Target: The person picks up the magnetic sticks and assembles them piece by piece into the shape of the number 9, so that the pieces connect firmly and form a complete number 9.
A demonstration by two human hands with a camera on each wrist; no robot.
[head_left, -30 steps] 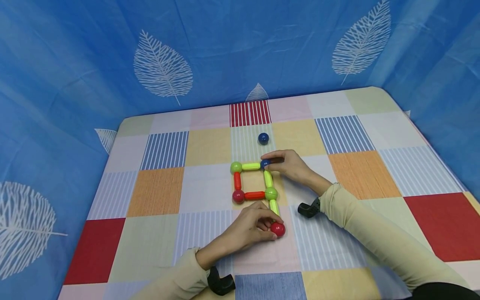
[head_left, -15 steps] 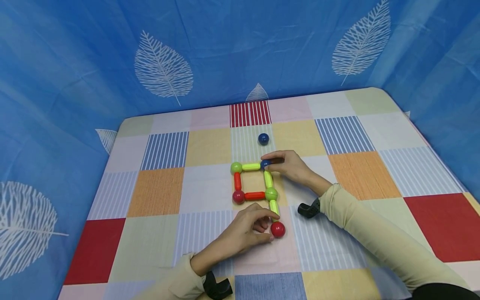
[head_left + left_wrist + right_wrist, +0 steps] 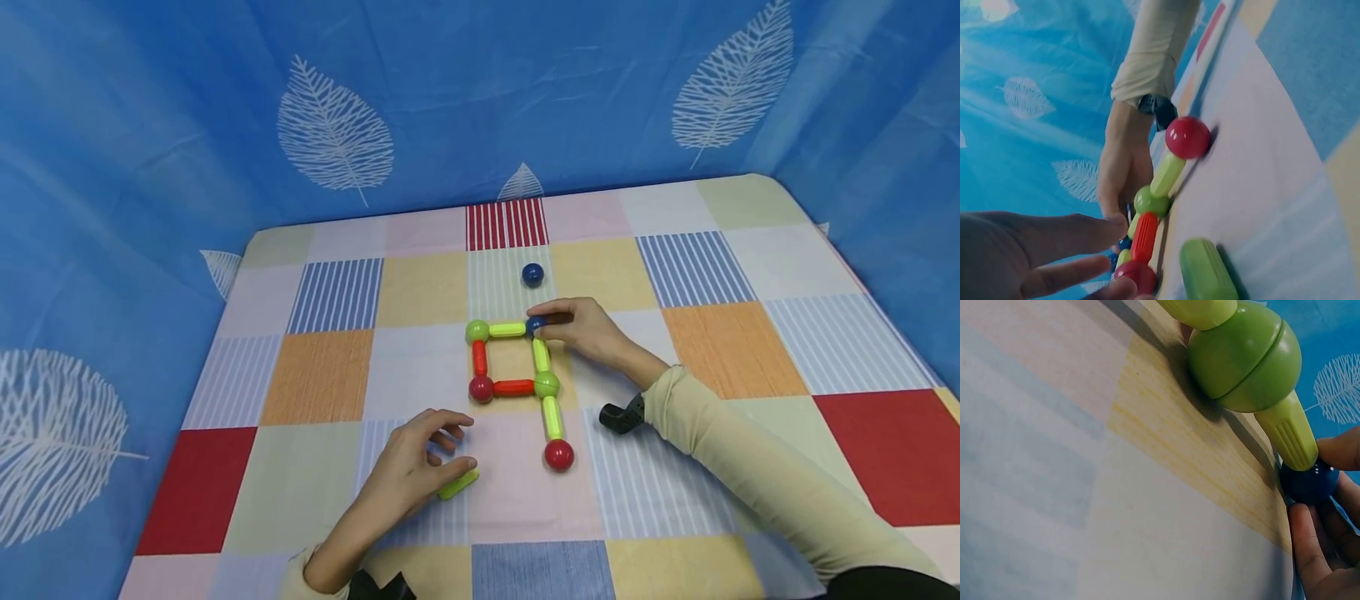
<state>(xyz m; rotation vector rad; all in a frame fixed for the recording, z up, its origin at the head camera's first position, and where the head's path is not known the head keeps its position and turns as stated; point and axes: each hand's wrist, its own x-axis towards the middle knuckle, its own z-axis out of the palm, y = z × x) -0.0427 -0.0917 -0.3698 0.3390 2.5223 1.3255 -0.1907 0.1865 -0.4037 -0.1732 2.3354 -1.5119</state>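
Observation:
A frame of sticks and balls lies on the table. Its far-right corner is a blue ball (image 3: 535,326), which my right hand (image 3: 588,332) pinches between thumb and fingers; the right wrist view shows the blue ball (image 3: 1310,481) joined to a yellow-green stick (image 3: 1288,431). Red sticks (image 3: 514,388) and green balls (image 3: 547,384) form the other sides with a dark red ball (image 3: 481,389). From the near-right corner a yellow-green stick (image 3: 552,418) runs to a red ball (image 3: 558,456). My left hand (image 3: 412,462), fingers loosely bent, hovers by a loose green stick (image 3: 459,484).
Beyond the frame sits a lone blue ball (image 3: 532,275). A patchwork cloth (image 3: 315,467) covers the table, and a blue leaf-print curtain (image 3: 465,100) rises behind its far edge. Black wrist straps (image 3: 621,415) sit at the cuffs.
My left hand has let go of the red ball and moved left and nearer, to where the loose green stick now shows. The right hand keeps its hold on the blue ball.

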